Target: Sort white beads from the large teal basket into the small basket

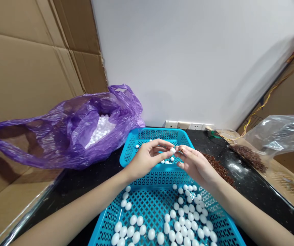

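Observation:
My left hand (147, 158) and my right hand (193, 162) meet above the far blue basket (134, 152). Together their fingertips pinch one small white ball (172, 150). The far basket holds a few white balls. A nearer blue basket (149, 205) below my wrists holds several white oval balls (185, 218), most of them on its right side.
A purple plastic bag (67, 133) full of white foam balls lies at the left on the black table (241, 177). Reddish-brown beads (217, 167) are spread to the right of the baskets. A clear bag (277, 135) lies at far right. Cardboard (29, 61) stands at left, wall sockets (185, 125) behind.

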{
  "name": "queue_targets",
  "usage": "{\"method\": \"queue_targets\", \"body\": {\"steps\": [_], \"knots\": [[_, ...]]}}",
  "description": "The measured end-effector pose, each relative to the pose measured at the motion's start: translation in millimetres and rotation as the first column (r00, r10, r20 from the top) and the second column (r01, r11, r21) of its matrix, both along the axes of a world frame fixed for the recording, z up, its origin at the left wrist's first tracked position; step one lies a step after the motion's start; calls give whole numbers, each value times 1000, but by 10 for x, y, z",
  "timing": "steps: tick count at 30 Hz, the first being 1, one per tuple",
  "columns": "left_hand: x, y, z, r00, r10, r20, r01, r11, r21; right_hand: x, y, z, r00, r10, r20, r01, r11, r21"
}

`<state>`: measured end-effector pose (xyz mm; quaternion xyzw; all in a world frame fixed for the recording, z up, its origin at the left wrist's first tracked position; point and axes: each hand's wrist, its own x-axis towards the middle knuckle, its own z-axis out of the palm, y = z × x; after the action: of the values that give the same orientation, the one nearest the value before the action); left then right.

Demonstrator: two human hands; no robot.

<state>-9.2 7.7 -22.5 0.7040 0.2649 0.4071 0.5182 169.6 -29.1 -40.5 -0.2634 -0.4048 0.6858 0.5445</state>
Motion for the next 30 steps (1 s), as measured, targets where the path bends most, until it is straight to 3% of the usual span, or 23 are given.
{"method": "queue_targets", "body": {"steps": [13, 23, 30], "knots": [[20, -47, 55, 999, -37, 23, 38, 998, -45, 2, 6, -47, 998, 34, 61, -37, 998, 43], [14, -66, 9, 998, 24, 57, -22, 999, -31, -41, -39, -46, 988, -46, 148, 23, 987, 158], [30, -99, 35, 997, 40, 63, -37, 999, -36, -47, -40, -37, 988, -25, 151, 0, 986, 166]]}}
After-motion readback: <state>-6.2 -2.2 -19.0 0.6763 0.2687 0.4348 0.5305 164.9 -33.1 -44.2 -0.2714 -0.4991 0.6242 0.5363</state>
